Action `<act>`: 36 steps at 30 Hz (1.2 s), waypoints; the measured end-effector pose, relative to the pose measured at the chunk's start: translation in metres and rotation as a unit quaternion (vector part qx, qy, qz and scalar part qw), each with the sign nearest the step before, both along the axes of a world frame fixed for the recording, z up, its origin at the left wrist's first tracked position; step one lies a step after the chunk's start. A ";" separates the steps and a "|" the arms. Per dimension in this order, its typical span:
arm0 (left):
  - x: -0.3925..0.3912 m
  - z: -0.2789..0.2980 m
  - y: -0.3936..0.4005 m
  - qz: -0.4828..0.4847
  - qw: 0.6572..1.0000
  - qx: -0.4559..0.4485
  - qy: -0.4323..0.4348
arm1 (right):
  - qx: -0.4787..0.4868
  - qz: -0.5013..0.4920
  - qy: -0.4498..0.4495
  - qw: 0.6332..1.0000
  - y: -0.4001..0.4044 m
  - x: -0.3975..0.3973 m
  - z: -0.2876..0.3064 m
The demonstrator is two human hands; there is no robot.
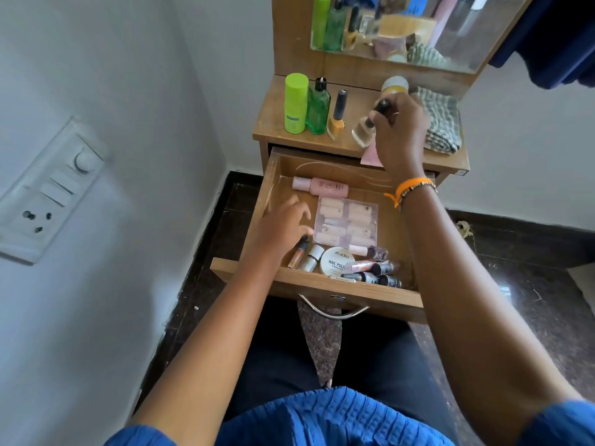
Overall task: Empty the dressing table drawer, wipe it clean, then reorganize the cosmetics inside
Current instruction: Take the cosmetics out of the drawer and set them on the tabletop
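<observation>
right hand [397, 130] grips clear bottle [363, 132]; contents unclear.

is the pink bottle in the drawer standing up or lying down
Lying down. The pink bottle rests on its side along the back of the open drawer, cap pointing left, above the clear packet.

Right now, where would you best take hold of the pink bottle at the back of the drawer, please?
Grip the pink bottle around its middle, coming straight down from above: it lies flat on its side, apart from the clear packet, so fingers fit on both sides.
</observation>
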State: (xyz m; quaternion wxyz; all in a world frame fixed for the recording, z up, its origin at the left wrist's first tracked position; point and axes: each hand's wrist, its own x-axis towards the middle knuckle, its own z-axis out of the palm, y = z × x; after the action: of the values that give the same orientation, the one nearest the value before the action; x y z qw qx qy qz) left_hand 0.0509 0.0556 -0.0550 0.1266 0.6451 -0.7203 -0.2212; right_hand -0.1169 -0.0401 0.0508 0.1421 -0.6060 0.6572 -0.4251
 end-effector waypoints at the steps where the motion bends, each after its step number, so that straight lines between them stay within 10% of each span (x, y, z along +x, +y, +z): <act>1: 0.000 -0.002 0.001 -0.007 1.000 0.019 -0.016 | 0.009 0.001 0.021 1.000 -0.008 0.000 0.000; 18: 0.000 -0.010 -0.001 0.012 0.992 0.114 -0.059 | -0.076 -0.019 0.056 0.995 0.045 0.006 -0.022; 26: -0.010 -0.005 -0.005 -0.021 0.991 0.124 -0.046 | 0.334 0.036 0.244 0.910 0.087 -0.031 -0.106; 36: -0.038 -0.006 -0.015 0.144 0.976 0.162 -0.034 | 0.441 0.006 -0.111 0.891 0.074 -0.038 -0.115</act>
State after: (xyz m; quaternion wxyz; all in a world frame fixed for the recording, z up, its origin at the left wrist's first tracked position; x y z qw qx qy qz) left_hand 0.0132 0.0406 -0.0608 0.0268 0.7611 -0.5783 -0.2925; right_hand -0.1548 0.0335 -0.0641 0.4693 -0.4340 0.7532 -0.1553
